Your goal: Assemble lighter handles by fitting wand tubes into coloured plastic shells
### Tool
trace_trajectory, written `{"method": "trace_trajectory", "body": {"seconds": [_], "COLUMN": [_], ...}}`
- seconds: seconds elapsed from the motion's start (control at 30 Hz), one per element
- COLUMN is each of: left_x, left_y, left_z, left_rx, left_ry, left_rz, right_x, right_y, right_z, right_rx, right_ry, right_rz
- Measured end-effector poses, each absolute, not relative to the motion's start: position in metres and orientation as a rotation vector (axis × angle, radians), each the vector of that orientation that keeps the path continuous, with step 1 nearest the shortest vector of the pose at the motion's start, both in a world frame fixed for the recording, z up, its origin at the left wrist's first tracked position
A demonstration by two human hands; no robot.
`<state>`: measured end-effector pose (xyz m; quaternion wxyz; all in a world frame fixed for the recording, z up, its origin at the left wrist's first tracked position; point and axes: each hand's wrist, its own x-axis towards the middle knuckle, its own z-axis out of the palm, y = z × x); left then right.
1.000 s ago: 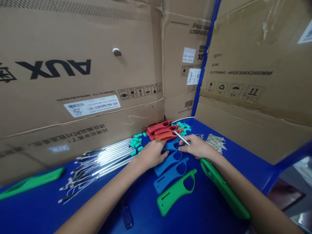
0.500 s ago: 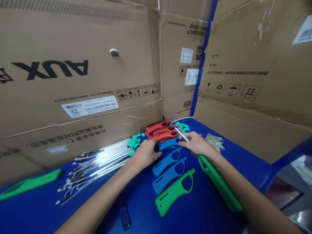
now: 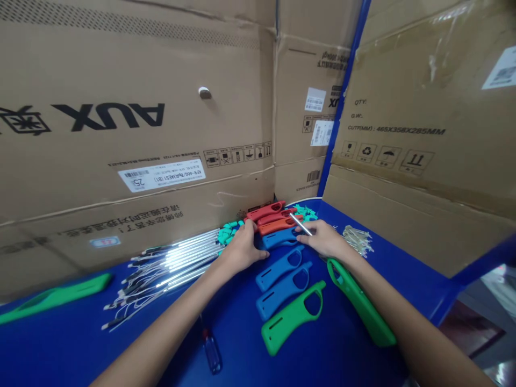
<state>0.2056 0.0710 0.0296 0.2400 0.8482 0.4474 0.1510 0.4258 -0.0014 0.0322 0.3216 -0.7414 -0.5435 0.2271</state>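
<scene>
My left hand (image 3: 241, 250) is at the left ends of the orange casing (image 3: 278, 226) and the nearest blue lighter-shaped casing (image 3: 277, 238). Its thumb and fingers are apart; the fingertips reach the orange casing's end. Pinched in my right hand (image 3: 322, 238) is a thin silver rod (image 3: 300, 222), pointing up and left over the casings. That hand's lower fingertips are at the blue casing's looped end. Red casings (image 3: 265, 211) lie behind the orange one. Closer to me lie two more blue casings (image 3: 280, 269) and a green casing (image 3: 292, 319).
Silver tubes with wires (image 3: 181, 260) and teal caps (image 3: 228, 232) lie left. Small teal parts (image 3: 306, 213) and pale clear pieces (image 3: 358, 239) lie behind and right. A green casing (image 3: 358, 301) sits by my right forearm, a screwdriver (image 3: 211, 352) in front. Cardboard walls (image 3: 226, 134) enclose the table.
My left hand's fingers have shifted from the blue casing's end toward the orange and red casings, opening wider from the thumb. My right hand keeps the rod. The view has shifted slightly.
</scene>
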Motion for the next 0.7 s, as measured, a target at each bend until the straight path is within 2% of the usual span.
{"method": "trace_trajectory", "body": {"seconds": [0.3, 0.5, 0.7], "left_x": [0.209, 0.195, 0.219], "left_y": [0.079, 0.084, 0.095], "left_z": [0.018, 0.029, 0.026], "left_rx": [2.105, 1.995, 1.713], "left_ry": [1.138, 1.174, 1.363], "left_rz": [0.392, 0.664, 1.072], "right_x": [0.418, 0.435, 0.458], "right_y": [0.000, -0.003, 0.046], "right_z": [0.033, 0.057, 0.084], "right_rx": [-2.018, -2.087, -2.178], "right_ry": [-1.393, -1.297, -1.141], "right_rz": [0.696, 0.645, 0.770]}}
